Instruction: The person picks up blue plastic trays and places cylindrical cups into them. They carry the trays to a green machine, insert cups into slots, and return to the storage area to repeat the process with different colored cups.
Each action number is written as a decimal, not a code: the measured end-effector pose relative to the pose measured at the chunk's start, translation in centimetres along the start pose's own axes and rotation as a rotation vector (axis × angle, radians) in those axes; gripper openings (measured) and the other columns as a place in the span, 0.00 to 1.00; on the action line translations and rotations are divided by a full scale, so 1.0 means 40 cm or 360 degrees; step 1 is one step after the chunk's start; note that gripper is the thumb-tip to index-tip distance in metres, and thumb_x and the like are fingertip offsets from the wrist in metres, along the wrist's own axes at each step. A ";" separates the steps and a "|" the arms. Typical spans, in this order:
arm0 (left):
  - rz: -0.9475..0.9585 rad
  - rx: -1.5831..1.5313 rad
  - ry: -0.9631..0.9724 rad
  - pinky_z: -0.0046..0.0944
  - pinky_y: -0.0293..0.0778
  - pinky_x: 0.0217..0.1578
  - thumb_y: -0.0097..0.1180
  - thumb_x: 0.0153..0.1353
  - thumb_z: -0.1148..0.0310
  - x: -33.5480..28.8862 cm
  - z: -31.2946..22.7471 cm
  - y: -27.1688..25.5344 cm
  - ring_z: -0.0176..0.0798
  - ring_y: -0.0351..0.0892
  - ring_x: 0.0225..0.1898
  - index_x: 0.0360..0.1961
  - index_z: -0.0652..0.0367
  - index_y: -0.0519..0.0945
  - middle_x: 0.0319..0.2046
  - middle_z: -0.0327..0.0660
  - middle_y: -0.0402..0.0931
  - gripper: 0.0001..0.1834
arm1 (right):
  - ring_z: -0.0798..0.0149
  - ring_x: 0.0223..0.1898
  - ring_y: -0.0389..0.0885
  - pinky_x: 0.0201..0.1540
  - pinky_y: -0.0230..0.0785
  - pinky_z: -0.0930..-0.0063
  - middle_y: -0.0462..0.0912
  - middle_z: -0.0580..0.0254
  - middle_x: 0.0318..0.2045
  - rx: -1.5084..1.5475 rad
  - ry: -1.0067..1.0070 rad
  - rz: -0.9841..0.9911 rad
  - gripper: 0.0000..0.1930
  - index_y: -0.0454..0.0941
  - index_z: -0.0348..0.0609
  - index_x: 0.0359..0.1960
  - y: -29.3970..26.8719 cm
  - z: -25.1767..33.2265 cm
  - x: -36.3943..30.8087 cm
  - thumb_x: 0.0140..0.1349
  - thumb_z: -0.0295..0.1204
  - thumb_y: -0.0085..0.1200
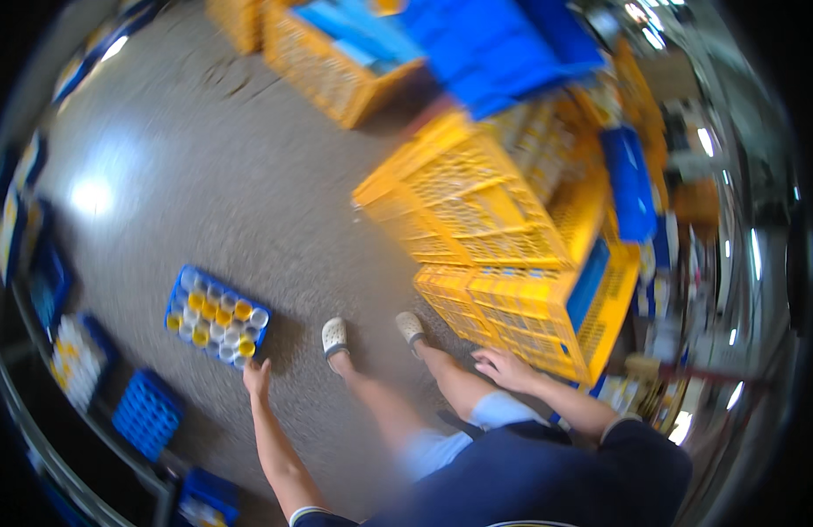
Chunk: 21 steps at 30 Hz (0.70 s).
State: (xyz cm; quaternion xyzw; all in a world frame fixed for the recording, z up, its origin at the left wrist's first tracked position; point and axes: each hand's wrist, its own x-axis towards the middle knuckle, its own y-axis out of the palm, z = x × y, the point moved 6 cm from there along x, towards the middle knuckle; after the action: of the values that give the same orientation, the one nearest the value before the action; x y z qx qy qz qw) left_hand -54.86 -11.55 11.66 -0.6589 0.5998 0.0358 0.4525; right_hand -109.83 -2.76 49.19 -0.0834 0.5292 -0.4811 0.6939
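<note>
My left hand (258, 378) is at the near right corner of a blue tray (262, 339), its fingers closed at the rim; the fingers' far side is hidden. Rows of round white and yellow cup-like pieces (215, 313) fill this tray. My right hand (506, 369) hangs by my right thigh with fingers loosely apart and nothing in it. Beside it stands a stack of yellow perforated crates (503, 303).
Blue sheeting or bins (503, 53) top the crates at the far right. Another yellow crate (327, 79) with light blue contents stands beyond. Along the left are a blue compartmented tray (148, 415), a bin of white and yellow pieces (77, 360) and a metal rail (116, 439).
</note>
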 end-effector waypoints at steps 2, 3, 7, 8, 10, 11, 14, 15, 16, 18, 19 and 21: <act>0.0129 0.0122 0.0255 0.45 0.68 0.27 0.64 0.55 0.57 -0.014 -0.112 -0.025 0.38 0.66 0.20 0.21 0.63 0.70 0.15 0.41 0.66 0.21 | 0.51 0.44 0.84 0.49 0.76 0.61 0.84 0.50 0.43 0.0143 -0.0024 -0.0231 0.15 0.78 0.40 0.52 -0.072 -0.015 -0.011 0.68 0.34 0.55; 0.0078 0.0084 0.0123 0.44 0.67 0.22 0.62 0.56 0.61 -0.015 -0.147 -0.021 0.37 0.67 0.17 0.20 0.60 0.69 0.14 0.38 0.67 0.18 | 0.51 0.45 0.84 0.49 0.75 0.61 0.84 0.50 0.43 0.0186 -0.0003 -0.0362 0.15 0.78 0.40 0.51 -0.120 -0.033 -0.016 0.68 0.34 0.56; 0.0295 -0.0807 -0.0397 0.34 0.62 0.14 0.54 0.57 0.73 -0.076 -0.285 0.072 0.30 0.65 0.13 0.17 0.50 0.67 0.13 0.32 0.65 0.13 | 0.46 0.47 0.81 0.50 0.74 0.57 0.82 0.50 0.43 0.0108 0.0083 -0.1112 0.13 0.77 0.42 0.50 -0.416 -0.188 -0.034 0.67 0.34 0.55; 0.0276 -0.0594 -0.0483 0.33 0.61 0.13 0.53 0.57 0.73 -0.096 -0.334 0.107 0.30 0.65 0.13 0.17 0.50 0.67 0.14 0.33 0.65 0.14 | 0.46 0.49 0.81 0.50 0.75 0.57 0.82 0.49 0.45 -0.0005 -0.0008 -0.1378 0.13 0.76 0.40 0.50 -0.507 -0.239 -0.045 0.67 0.31 0.55; 0.0347 -0.0621 -0.0446 0.32 0.62 0.15 0.55 0.59 0.73 -0.161 -0.484 0.186 0.29 0.65 0.15 0.18 0.52 0.69 0.16 0.33 0.68 0.13 | 0.45 0.51 0.78 0.52 0.73 0.58 0.79 0.48 0.49 -0.0097 0.0091 -0.1705 0.14 0.74 0.40 0.51 -0.693 -0.382 -0.052 0.64 0.27 0.56; 0.0597 -0.0668 -0.0247 0.30 0.64 0.19 0.54 0.61 0.72 -0.202 -0.592 0.242 0.28 0.67 0.19 0.20 0.54 0.72 0.19 0.32 0.69 0.12 | 0.45 0.55 0.75 0.56 0.70 0.57 0.77 0.49 0.52 -0.0207 0.0075 -0.1912 0.15 0.74 0.39 0.51 -0.792 -0.455 -0.049 0.63 0.27 0.57; 0.0717 -0.0535 -0.0052 0.39 0.79 0.36 0.59 0.66 0.65 -0.359 -0.895 0.374 0.42 0.83 0.36 0.54 0.61 0.77 0.38 0.45 0.82 0.18 | 0.46 0.64 0.68 0.64 0.62 0.54 0.71 0.48 0.61 -0.0588 0.0533 -0.2272 0.27 0.68 0.38 0.62 -1.044 -0.702 -0.044 0.62 0.31 0.60; 0.0671 -0.0412 0.0075 0.36 0.78 0.35 0.58 0.66 0.67 -0.422 -1.001 0.415 0.39 0.83 0.35 0.52 0.63 0.78 0.36 0.44 0.82 0.16 | 0.46 0.65 0.66 0.66 0.59 0.55 0.69 0.47 0.63 -0.0580 0.0804 -0.2247 0.29 0.66 0.38 0.64 -1.109 -0.784 -0.038 0.62 0.32 0.60; 0.0656 -0.0468 0.0262 0.33 0.77 0.34 0.58 0.67 0.68 -0.485 -1.117 0.445 0.36 0.82 0.34 0.50 0.64 0.79 0.34 0.43 0.82 0.14 | 0.46 0.61 0.72 0.61 0.66 0.54 0.75 0.45 0.59 -0.0723 0.0940 -0.2287 0.23 0.71 0.37 0.59 -1.157 -0.834 -0.041 0.63 0.31 0.57; 0.0616 -0.0491 0.0643 0.28 0.75 0.31 0.55 0.68 0.71 -0.613 -1.338 0.498 0.31 0.81 0.31 0.46 0.67 0.81 0.30 0.42 0.82 0.11 | 0.45 0.54 0.79 0.54 0.73 0.53 0.80 0.45 0.51 -0.0358 0.1180 -0.1789 0.16 0.75 0.38 0.52 -1.214 -0.944 -0.015 0.64 0.29 0.54; 0.0611 -0.0325 0.0671 0.32 0.76 0.36 0.57 0.67 0.70 -0.664 -1.427 0.520 0.33 0.81 0.33 0.47 0.68 0.81 0.32 0.43 0.83 0.13 | 0.44 0.51 0.82 0.51 0.76 0.53 0.83 0.45 0.47 -0.0151 0.1349 -0.1447 0.14 0.78 0.38 0.49 -1.210 -0.980 -0.007 0.64 0.28 0.52; 0.0688 -0.0054 0.0846 0.36 0.78 0.41 0.58 0.65 0.69 -0.750 -1.602 0.573 0.36 0.82 0.36 0.49 0.68 0.82 0.35 0.44 0.84 0.15 | 0.42 0.43 0.85 0.45 0.78 0.51 0.86 0.43 0.39 -0.0291 0.1039 -0.1378 0.09 0.79 0.39 0.43 -1.208 -0.929 -0.004 0.64 0.25 0.49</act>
State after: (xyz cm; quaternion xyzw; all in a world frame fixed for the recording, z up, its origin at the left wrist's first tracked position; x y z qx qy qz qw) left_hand -113.83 -26.82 54.35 -0.5102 0.8220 -0.0322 0.2511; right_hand -168.10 -13.30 63.67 -0.1999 0.6740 -0.6756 0.2222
